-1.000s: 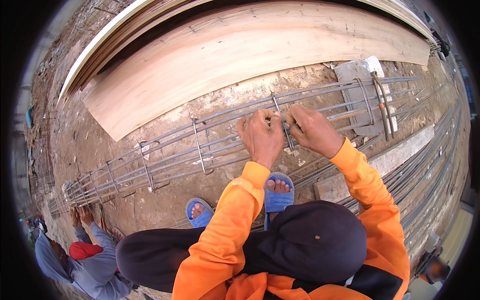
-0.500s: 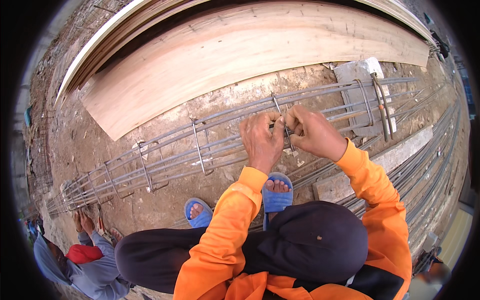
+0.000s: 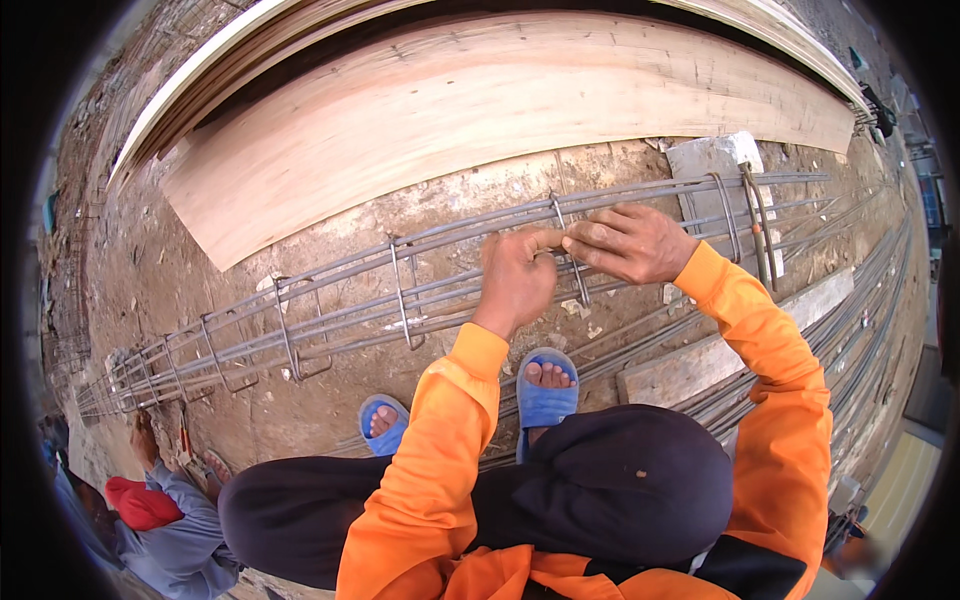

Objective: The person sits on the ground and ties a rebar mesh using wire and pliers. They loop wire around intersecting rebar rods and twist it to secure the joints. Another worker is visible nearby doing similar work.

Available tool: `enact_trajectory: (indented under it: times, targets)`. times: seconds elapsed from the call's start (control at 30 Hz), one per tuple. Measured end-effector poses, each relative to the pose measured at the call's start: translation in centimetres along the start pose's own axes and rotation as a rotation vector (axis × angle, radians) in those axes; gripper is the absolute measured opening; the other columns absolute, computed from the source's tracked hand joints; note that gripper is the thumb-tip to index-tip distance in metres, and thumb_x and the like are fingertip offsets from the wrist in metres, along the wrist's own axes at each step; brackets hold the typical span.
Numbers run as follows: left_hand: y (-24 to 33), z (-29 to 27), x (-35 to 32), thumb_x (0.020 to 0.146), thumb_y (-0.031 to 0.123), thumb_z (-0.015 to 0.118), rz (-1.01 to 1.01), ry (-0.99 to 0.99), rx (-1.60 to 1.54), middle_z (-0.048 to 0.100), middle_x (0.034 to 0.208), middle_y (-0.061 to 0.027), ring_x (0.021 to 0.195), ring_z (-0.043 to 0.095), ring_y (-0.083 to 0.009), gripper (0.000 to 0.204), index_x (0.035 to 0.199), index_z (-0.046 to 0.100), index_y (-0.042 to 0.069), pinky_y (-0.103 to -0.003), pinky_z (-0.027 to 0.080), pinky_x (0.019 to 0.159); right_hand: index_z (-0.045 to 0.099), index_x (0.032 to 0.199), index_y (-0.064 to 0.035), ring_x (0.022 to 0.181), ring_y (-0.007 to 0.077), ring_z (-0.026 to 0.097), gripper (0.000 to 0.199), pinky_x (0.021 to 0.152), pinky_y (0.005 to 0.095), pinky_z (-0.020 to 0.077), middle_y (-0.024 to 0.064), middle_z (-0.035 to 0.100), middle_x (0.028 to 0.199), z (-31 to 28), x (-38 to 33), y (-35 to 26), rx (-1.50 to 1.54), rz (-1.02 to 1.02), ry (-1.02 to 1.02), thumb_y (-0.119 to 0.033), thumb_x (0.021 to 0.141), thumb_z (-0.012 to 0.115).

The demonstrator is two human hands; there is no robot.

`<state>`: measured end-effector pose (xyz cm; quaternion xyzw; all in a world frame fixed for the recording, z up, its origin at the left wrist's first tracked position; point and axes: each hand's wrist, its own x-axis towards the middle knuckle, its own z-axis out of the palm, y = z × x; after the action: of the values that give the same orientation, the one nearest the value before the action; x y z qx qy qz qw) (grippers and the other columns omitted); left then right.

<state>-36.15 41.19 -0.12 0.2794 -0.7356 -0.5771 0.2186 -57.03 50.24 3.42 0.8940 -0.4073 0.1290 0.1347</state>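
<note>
A long rebar cage (image 3: pixel 450 285) made of several parallel bars and square stirrups lies slantwise in front of me. My left hand (image 3: pixel 518 275) is closed over its bars, thumb and forefinger pressed together beside a stirrup (image 3: pixel 583 288). On the other side of that stirrup, my right hand (image 3: pixel 632 243) is also closed, with its fingertips touching the left ones at the upper bars. Whatever the fingertips pinch is hidden or too thin to see. Another stirrup (image 3: pixel 404 295) crosses the cage to the left of my hands.
Plywood sheets (image 3: pixel 420 140) lie beyond the cage. A grey block (image 3: pixel 700 155) sits under its right end, near bent stirrups (image 3: pixel 760 225). Loose rebars (image 3: pixel 870 300) and a board (image 3: pixel 690 370) lie at right. A co-worker's hand (image 3: pixel 146 440) touches the far left end, near red-handled pliers (image 3: pixel 184 438).
My right hand has turned flatter, its fingers now laid over toward the left hand. My left hand's forefinger now stretches right along the bars. The view has shifted slightly.
</note>
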Motion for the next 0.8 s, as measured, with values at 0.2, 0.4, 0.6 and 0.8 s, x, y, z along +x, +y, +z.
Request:
enact_trajectory:
  times: [0.2, 0.4, 0.6, 0.8]
  targets:
    - [-0.6, -1.5, 1.4, 0.091, 0.006, 0.056, -0.29, -0.002, -0.23, 0.076, 0.093, -0.0106, 0.08, 0.065, -0.0163, 0.017, 0.089, 0.071, -0.002, -0.034, 0.052, 0.079, 0.067, 0.101, -0.0106, 0.098, 0.0179, 0.061, 0.024, 0.075, 0.032, 0.0544, 0.0026, 0.06, 0.106, -0.4, 1.0, 1.1, 0.002, -0.131, -0.113, -0.023, 0.081, 0.068]
    - [1.7, -1.5, 4.0, 0.096, 0.037, 0.059, -0.406, -0.33, 0.337, 0.07, 0.093, -0.0322, 0.091, 0.07, -0.0434, 0.049, 0.092, 0.072, -0.009, -0.048, 0.052, 0.084, 0.065, 0.095, -0.0125, 0.096, 0.0178, 0.061, 0.017, 0.072, 0.0323, 0.0551, 0.0024, 0.06, 0.104, -1.5, 1.8, 1.3, 0.019, -0.186, -0.192, -0.022, 0.08, 0.067]
    - [-0.4, -0.8, 5.0, 0.095, 0.033, 0.061, -0.457, -0.344, 0.102, 0.07, 0.094, -0.0324, 0.092, 0.071, -0.0424, 0.041, 0.097, 0.074, -0.006, -0.046, 0.053, 0.082, 0.065, 0.093, -0.0127, 0.1, 0.0179, 0.062, 0.015, 0.071, 0.0328, 0.0555, 0.0025, 0.06, 0.108, -1.7, 2.2, 1.3, 0.03, -0.203, -0.208, -0.022, 0.081, 0.066]
    - [-0.3, -0.8, 5.3, 0.092, 0.026, 0.064, -0.52, -0.357, -0.02, 0.072, 0.093, -0.0286, 0.091, 0.073, -0.0378, 0.033, 0.101, 0.077, -0.003, -0.043, 0.054, 0.08, 0.065, 0.093, -0.0124, 0.11, 0.0191, 0.059, 0.014, 0.072, 0.0322, 0.0554, 0.0022, 0.059, 0.113, -2.3, 3.2, 1.2, 0.021, -0.26, -0.249, -0.022, 0.082, 0.065]
